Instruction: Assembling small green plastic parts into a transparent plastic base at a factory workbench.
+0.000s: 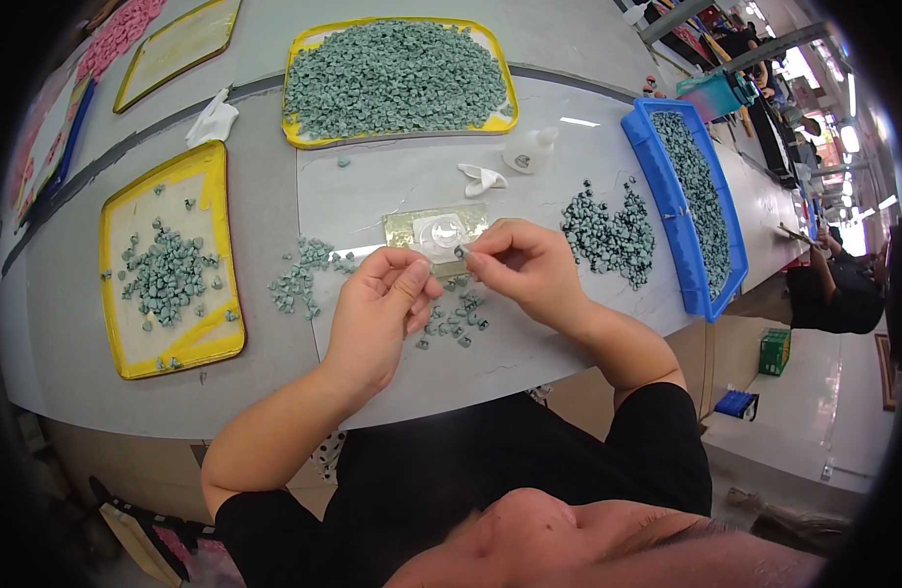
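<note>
The right hand (pixel 529 269) pinches a small piece (pixel 460 253) between thumb and forefinger, at the near right edge of a rectangular pad (pixel 400 231). The piece looks grey-green with a dark part, but the fingertips cover much of it. The left hand (pixel 384 294), near the pad's near left corner, has its thumb and fingers drawn together; whether they grip anything I cannot tell. On the pad sits a round clear dish (pixel 441 232); its contents are hard to make out.

Loose grey-green pieces (pixel 456 321) lie just nearer than the pad, partly hidden by the hands. Left of the pad, a yellow-edged tray (pixel 213 186) carries a scattered cluster of similar pieces. Beyond the pad, a larger tray (pixel 373 140) is heaped with them. Well to its right, a blue tray (pixel 679 250) holds many darker-looking ones.
</note>
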`<state>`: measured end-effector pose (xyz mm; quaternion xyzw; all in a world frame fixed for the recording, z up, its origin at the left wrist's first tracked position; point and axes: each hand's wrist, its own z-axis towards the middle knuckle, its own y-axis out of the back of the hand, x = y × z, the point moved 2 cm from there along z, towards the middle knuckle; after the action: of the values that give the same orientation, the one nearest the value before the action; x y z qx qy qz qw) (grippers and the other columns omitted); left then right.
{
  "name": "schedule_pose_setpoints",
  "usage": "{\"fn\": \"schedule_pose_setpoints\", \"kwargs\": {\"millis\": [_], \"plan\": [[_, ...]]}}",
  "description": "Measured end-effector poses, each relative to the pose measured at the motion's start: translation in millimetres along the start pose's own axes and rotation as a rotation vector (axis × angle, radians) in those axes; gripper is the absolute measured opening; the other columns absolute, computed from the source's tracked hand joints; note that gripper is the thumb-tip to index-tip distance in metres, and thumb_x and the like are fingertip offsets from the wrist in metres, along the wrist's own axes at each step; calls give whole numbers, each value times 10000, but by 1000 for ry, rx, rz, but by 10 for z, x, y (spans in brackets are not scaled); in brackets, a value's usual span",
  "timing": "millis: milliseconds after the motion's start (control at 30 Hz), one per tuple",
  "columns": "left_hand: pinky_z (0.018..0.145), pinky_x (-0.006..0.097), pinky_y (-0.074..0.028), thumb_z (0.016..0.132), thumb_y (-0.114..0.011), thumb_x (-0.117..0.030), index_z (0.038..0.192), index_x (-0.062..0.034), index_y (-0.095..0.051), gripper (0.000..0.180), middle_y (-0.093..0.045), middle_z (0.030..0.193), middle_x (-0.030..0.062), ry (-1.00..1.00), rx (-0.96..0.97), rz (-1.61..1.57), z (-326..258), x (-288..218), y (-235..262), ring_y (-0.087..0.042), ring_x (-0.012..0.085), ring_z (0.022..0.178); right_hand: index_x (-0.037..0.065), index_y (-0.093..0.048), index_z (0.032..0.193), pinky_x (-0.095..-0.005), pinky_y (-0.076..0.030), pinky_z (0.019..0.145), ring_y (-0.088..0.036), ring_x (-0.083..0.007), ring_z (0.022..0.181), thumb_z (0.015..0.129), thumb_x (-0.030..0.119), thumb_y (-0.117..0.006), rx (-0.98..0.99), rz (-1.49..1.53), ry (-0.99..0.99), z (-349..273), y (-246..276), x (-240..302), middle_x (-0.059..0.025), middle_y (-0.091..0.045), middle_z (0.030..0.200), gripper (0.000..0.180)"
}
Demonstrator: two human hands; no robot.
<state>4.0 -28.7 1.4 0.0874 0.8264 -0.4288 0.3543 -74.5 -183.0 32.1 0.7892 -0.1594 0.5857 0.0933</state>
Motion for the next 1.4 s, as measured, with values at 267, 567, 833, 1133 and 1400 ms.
{"fn": "schedule_pose_setpoints", "kwargs": {"millis": [267,567,833,1133,1400], "plan": [[470,203,-260,960,-395,-237,826,-88,-435,204,-381,628,-22,135,40,-27,-63,-5,-41,-318,62,547,-22,-621,847,-283,-467,556,-573,-211,659,607,-67,-697,37,-796,1070,-70,-149,75,-99,-587,759,256],[462,201,-248,955,-409,-245,817,-93,-436,208,-374,620,-27,139,90,-36,-116,2,-48,-302,61,534,-35,-620,885,-311,-479,581,-574,-230,678,606,-36,-692,110,-917,1197,-99,-218,79,-107,-590,784,288],[510,187,-292,954,-417,-236,821,-83,-426,203,-415,641,-26,-58,72,104,-194,10,-42,-344,48,561,-60,-611,824,-316,-480,560,-568,-250,665,598,-29,-700,68,-933,1318,-117,-295,56,-126,-575,782,245],[535,207,-374,928,-476,-176,816,-35,-474,181,-488,643,-7,-417,-85,421,-266,59,-90,-432,48,594,-66,-600,793,-309,-476,538,-557,-248,636,607,-60,-696,-2,-975,1455,-165,-339,38,-121,-566,769,209],[530,209,-379,926,-485,-175,824,-31,-491,177,-505,636,-5,-393,-116,524,-232,-47,-88,-448,52,587,-16,-628,842,-270,-482,570,-591,-198,669,608,-78,-684,-75,-647,965,-144,-339,33,-97,-602,780,249]]}}
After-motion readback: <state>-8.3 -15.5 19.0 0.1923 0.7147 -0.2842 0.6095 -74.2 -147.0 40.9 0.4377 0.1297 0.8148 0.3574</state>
